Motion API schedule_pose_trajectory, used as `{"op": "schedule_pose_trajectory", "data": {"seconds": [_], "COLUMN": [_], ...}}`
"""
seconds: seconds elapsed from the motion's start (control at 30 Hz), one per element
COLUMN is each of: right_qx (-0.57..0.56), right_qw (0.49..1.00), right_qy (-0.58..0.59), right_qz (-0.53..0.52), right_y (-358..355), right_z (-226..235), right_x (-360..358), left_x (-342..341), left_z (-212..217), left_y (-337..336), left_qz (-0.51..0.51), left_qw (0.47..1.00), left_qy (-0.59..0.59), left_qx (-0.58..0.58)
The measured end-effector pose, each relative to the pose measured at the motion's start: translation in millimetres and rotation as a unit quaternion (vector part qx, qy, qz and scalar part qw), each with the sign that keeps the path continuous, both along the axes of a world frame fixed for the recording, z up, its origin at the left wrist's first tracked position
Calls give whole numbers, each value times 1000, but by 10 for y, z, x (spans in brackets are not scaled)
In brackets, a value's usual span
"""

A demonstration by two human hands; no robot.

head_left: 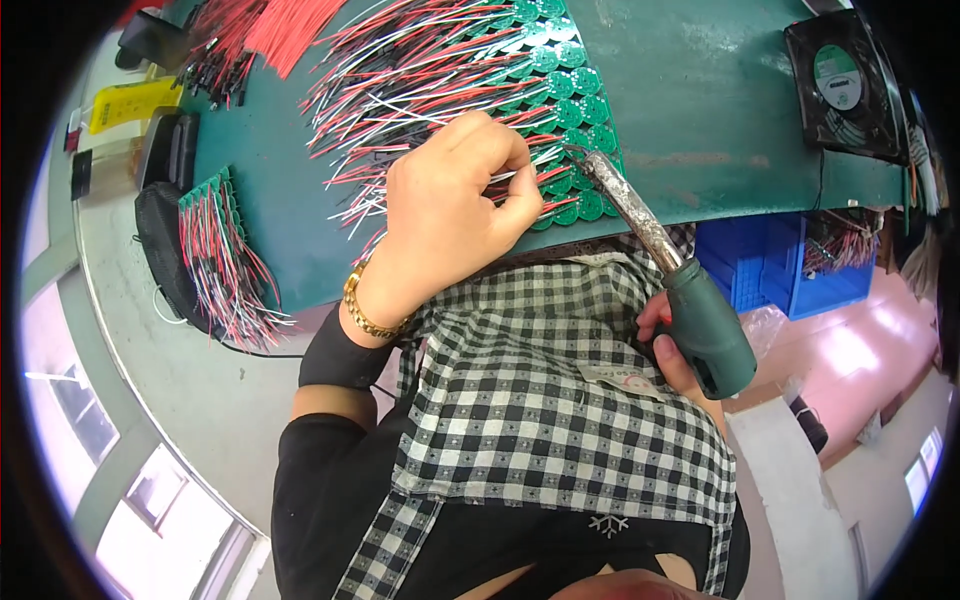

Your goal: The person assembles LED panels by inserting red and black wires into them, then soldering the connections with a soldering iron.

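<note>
My left hand reaches over the wired boards, thumb and forefinger pinched together on a thin wire at the near edge of the panel. The exact grip on the wire is partly hidden by the fingers. Several round green circuit boards sit joined in rows, with red, white and black wires fanning out leftward. My right hand is closed around the dark green handle of a soldering iron, which partly covers the fingers. The iron's stained metal barrel slants up and left, its tip close to the boards beside my left fingertips.
On the green tabletop, loose red wires lie at the far left. Another wired board bundle rests at the left edge by a black case. A black fan stands far right; blue bins sit below the table's right edge.
</note>
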State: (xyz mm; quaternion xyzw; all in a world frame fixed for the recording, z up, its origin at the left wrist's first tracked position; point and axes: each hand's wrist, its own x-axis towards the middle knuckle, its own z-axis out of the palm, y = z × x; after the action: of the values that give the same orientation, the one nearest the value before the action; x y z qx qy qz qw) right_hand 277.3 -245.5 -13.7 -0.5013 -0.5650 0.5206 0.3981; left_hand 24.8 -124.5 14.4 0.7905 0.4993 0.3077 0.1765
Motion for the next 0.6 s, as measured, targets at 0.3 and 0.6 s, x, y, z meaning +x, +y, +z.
{"op": "schedule_pose_trajectory", "data": {"seconds": [0.3,0.6], "right_qx": [-43,-68], "right_qw": [994,991], "right_qy": [48,65], "right_qz": [88,96], "right_y": [11,26], "right_z": [128,148], "right_x": [106,157], "left_x": [19,14], "left_z": [-33,-16], "left_y": [11,-3], "left_qz": [-1,3], "left_qw": [1000,1000], "left_qy": [-5,13], "left_qx": [22,23]}}
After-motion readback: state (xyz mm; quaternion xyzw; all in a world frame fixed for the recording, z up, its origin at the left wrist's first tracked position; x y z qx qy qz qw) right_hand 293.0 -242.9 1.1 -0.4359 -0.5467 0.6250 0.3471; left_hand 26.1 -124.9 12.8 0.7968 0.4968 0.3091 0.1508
